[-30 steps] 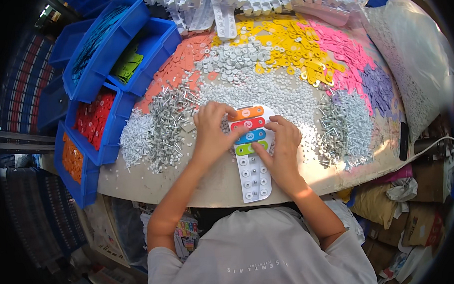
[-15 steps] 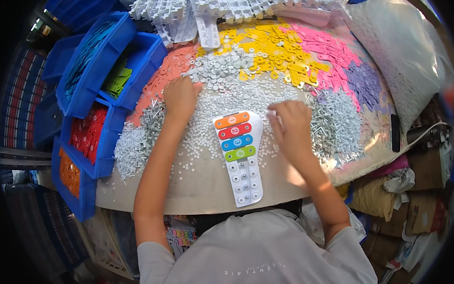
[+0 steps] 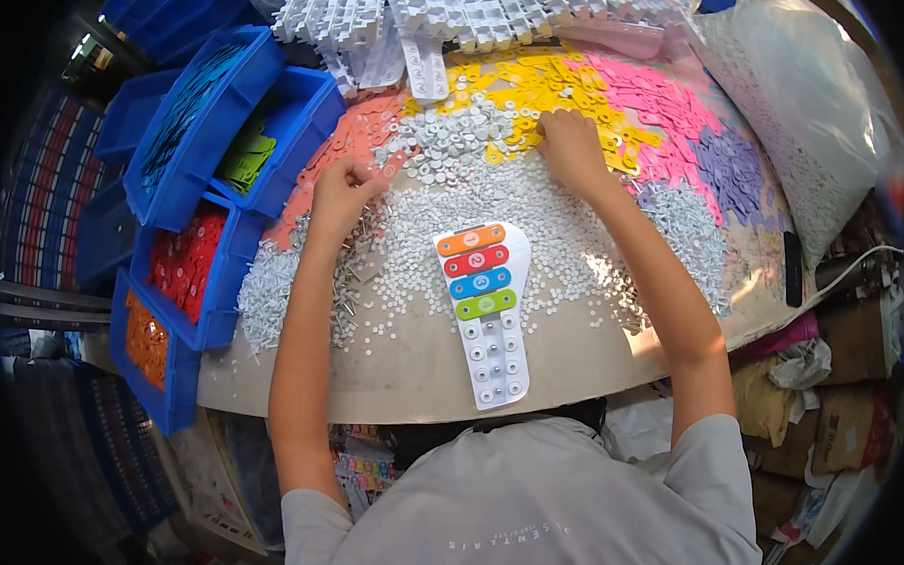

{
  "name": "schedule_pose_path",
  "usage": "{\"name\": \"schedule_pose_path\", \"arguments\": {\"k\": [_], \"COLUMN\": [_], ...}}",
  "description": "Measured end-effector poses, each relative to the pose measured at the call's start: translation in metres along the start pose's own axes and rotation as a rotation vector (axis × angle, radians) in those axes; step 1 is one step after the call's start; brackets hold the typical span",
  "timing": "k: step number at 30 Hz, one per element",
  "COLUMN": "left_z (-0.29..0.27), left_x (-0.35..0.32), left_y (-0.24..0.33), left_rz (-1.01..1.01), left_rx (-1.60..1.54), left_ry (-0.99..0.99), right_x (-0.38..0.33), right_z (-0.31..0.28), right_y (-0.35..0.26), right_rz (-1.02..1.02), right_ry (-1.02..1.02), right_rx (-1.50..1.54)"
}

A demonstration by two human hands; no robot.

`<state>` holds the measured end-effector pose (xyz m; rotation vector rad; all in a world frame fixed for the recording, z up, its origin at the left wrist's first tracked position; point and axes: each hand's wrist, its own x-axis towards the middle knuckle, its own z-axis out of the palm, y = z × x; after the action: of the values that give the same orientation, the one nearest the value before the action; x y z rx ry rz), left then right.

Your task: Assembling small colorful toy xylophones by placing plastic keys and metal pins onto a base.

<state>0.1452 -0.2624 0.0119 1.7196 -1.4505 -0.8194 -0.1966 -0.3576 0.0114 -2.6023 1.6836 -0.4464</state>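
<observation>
A white tapered plastic base lies on the table in front of me, with orange, red, blue and green bars fixed across its top half. My left hand is curled over the salmon-pink pieces, fingers closed. My right hand rests fingers-down on the yellow pieces near the small white round parts. What either hand holds is hidden.
Blue bins with blue, green, red and orange parts stand at the left. Pink and purple pieces lie at the right, metal screws at the left, white bases stacked at the back, a white bag far right.
Both hands left the white base and reached away from me: the left to the salmon-pink pile, the right to the yellow pile. The base stays put.
</observation>
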Motion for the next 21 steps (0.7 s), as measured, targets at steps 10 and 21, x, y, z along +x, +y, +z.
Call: {"name": "schedule_pose_path", "arguments": {"k": [10,21], "left_z": [0.007,0.019], "left_x": [-0.112,-0.190], "left_y": [0.054,0.058], "left_rz": [-0.129,-0.156], "left_rx": [-0.488,-0.757], "left_ry": [-0.119,-0.087], "right_x": [-0.025,-0.162], "right_z": [-0.019,-0.104], "right_y": [0.009,-0.046], "right_rz": [0.077,0.118], "right_ry": [-0.157,0.024], "right_rx": [0.023,0.867]}}
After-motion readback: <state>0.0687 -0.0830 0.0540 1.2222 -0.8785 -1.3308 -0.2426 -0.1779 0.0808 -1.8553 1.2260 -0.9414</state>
